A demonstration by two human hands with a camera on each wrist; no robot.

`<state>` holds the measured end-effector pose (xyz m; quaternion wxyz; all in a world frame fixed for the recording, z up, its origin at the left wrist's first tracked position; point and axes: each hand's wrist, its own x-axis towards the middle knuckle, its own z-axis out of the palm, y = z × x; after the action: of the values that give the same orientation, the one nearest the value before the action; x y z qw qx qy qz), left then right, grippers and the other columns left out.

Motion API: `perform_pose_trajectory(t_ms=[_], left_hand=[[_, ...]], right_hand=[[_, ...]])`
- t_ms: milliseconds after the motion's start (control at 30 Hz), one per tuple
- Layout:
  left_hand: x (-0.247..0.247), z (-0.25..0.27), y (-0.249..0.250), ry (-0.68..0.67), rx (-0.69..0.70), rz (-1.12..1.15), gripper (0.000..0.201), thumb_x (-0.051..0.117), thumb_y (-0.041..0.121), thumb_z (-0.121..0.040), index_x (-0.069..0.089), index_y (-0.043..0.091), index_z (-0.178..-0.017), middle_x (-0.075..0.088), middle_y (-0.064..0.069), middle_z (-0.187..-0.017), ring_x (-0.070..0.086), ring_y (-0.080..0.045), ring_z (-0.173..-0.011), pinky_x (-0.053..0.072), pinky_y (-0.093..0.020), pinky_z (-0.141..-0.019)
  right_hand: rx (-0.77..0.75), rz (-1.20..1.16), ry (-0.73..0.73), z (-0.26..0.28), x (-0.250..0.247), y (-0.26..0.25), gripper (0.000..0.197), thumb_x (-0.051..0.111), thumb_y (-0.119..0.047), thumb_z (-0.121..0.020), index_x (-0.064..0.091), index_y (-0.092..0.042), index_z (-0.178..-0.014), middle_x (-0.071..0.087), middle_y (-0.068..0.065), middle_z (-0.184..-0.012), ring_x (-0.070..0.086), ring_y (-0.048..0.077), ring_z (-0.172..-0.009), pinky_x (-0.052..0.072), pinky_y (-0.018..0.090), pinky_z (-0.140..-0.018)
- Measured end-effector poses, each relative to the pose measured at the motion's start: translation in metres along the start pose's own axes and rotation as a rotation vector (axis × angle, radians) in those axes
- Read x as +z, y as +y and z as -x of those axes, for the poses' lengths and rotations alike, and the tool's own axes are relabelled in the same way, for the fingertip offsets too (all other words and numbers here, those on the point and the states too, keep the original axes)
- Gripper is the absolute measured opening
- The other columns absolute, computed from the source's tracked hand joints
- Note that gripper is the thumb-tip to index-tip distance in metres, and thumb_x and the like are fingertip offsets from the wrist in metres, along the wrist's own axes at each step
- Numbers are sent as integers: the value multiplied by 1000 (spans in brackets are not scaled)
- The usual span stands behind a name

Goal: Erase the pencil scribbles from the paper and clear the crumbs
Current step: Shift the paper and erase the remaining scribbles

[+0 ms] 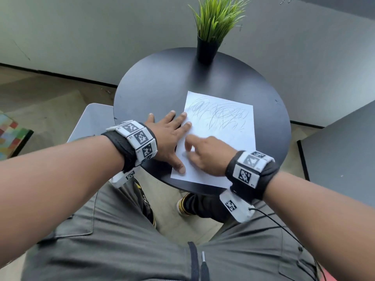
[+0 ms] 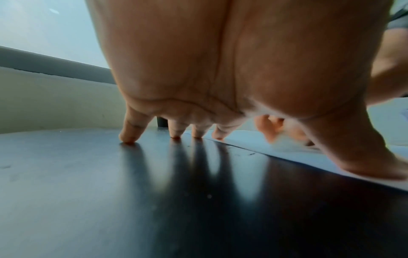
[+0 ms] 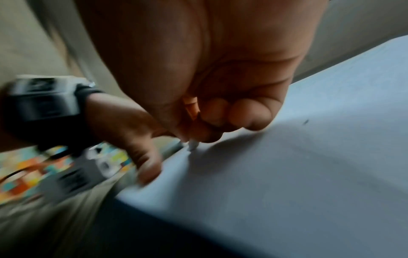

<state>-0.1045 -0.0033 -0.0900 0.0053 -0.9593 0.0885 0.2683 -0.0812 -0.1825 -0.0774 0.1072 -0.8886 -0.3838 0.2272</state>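
A white paper lies on the round black table, with grey pencil scribbles across its far half. My left hand lies flat and spread on the paper's left edge; thumb and two fingertips press the sheet, and the other fingers touch the tabletop. My right hand is over the near-left part of the paper, fingers curled, pinching a small white eraser whose tip meets the sheet. The right hand is motion-blurred. No crumbs can be made out.
A potted green plant stands at the table's far edge. A grey seat is beside the table on the left, and a dark tabletop on the right. My legs and a shoe are below the near rim.
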Motion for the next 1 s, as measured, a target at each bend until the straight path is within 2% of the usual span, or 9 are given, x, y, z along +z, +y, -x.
perform_pose_trajectory(t_ms=[100, 233, 400, 533, 600, 700, 833, 900, 1000], left_hand=[[0, -1, 0, 1, 8, -10, 147, 57, 97, -49, -14, 26, -157, -27, 4, -163, -17, -24, -152, 14, -70, -114], [-1, -3, -3, 7, 21, -21, 147, 58, 96, -48, -11, 27, -158, -24, 5, -164, -14, -25, -153, 18, -70, -112], [-3, -2, -2, -15, 21, -23, 148, 60, 95, -48, -13, 26, -157, -25, 5, -164, -15, -25, -152, 18, -71, -112], [-2, -3, -3, 9, 30, -30, 148, 60, 96, -47, -11, 26, -157, -22, 5, -164, -12, -26, -153, 22, -71, -110], [-1, -3, -3, 3, 25, -35, 149, 60, 96, -46, -11, 26, -157, -22, 5, -164, -11, -26, -153, 22, -71, -110], [-2, -4, -2, 3, 22, -37, 149, 61, 95, -46, -11, 26, -157, -22, 5, -164, -12, -26, -153, 21, -70, -110], [-1, -3, -4, 14, 33, -34, 147, 60, 96, -48, -11, 28, -157, -22, 5, -164, -11, -26, -153, 23, -71, -109], [-1, -3, -4, 8, 29, -32, 146, 60, 95, -49, -11, 27, -157, -23, 5, -164, -12, -26, -152, 22, -71, -110], [-1, -2, -2, -6, 31, -34, 146, 60, 95, -51, -12, 26, -157, -24, 3, -164, -14, -27, -152, 20, -72, -110]], right_hand=[[-76, 95, -83, 5, 1, -4, 16, 47, -36, -98, 50, -24, -107, 52, 1, -83, 53, 26, -79, 43, 36, -70], [44, 89, 84, -15, -15, 11, 20, 46, -37, -99, 48, -24, -113, 56, 5, -88, 56, 29, -83, 43, 35, -70], [-125, 174, -129, 2, -4, -5, 15, 46, -32, -97, 50, -22, -107, 53, 4, -84, 51, 27, -77, 41, 34, -67], [27, 89, 79, -15, -19, 18, 16, 48, -36, -98, 49, -24, -108, 57, 8, -87, 58, 33, -84, 42, 35, -69], [-48, 80, 28, -6, -10, 9, 14, 48, -30, -97, 49, -23, -109, 54, 5, -84, 58, 32, -81, 44, 35, -69], [-196, 151, -121, 9, -2, -8, 15, 50, -26, -96, 52, -22, -111, 60, 7, -87, 48, 24, -75, 38, 33, -67], [98, 3, 56, -17, -21, 24, 18, 51, -37, -97, 51, -23, -109, 63, 10, -100, 57, 30, -92, 40, 34, -73], [90, -41, 40, -12, -13, 20, 17, 50, -38, -98, 50, -24, -108, 62, 7, -96, 56, 29, -88, 39, 33, -72], [-1, -63, -94, 5, 5, 0, 18, 47, -39, -99, 50, -24, -108, 59, 4, -88, 55, 27, -81, 42, 35, -71]])
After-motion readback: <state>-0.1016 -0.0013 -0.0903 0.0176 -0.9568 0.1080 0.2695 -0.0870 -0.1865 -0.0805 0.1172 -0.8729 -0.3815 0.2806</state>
